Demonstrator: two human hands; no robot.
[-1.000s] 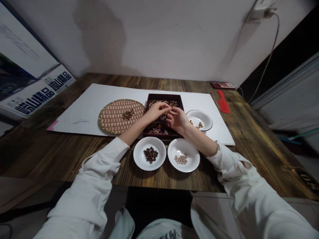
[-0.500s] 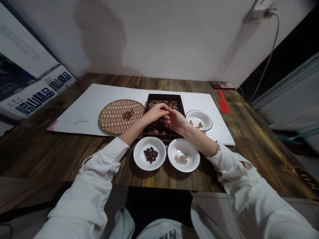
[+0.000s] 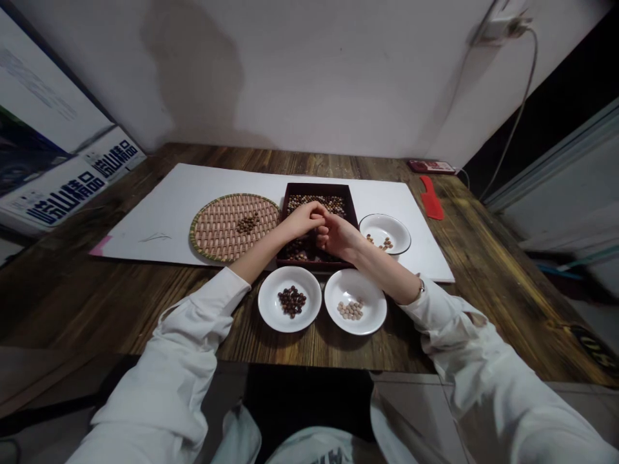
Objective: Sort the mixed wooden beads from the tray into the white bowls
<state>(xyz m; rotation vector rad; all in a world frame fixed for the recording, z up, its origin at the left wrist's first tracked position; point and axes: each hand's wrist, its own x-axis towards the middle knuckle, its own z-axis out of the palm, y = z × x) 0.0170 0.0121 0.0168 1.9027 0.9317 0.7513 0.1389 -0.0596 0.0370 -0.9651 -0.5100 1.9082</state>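
Note:
Over a dark red tray (image 3: 352, 207) of mixed brown and tan beads, my two hands meet at the fingertips. My left hand (image 3: 305, 218) is bent at the wrist with its fingers pressed together. Curled fingers close my right hand (image 3: 338, 237); whatever either hand pinches is hidden or too small to make out. Two white bowls stand in front of the tray: the left bowl (image 3: 267, 304) has dark red beads (image 3: 292, 301), the right bowl (image 3: 374, 316) pale beads (image 3: 350, 310). Another white bowl (image 3: 391, 229), right of the tray, holds several tan beads (image 3: 385, 243).
A round woven mat (image 3: 217, 225) with a small heap of brown beads (image 3: 248, 223) lies left of the tray on a white board (image 3: 155, 193). A red comb-shaped object (image 3: 432, 200) and a phone-like object (image 3: 432, 167) lie at the right. Printed boxes (image 3: 72, 187) stand at the left.
Both hands stay together over the tray, with only a slight shift of the fingers. The whole view has moved a little; the bowls and mat look the same.

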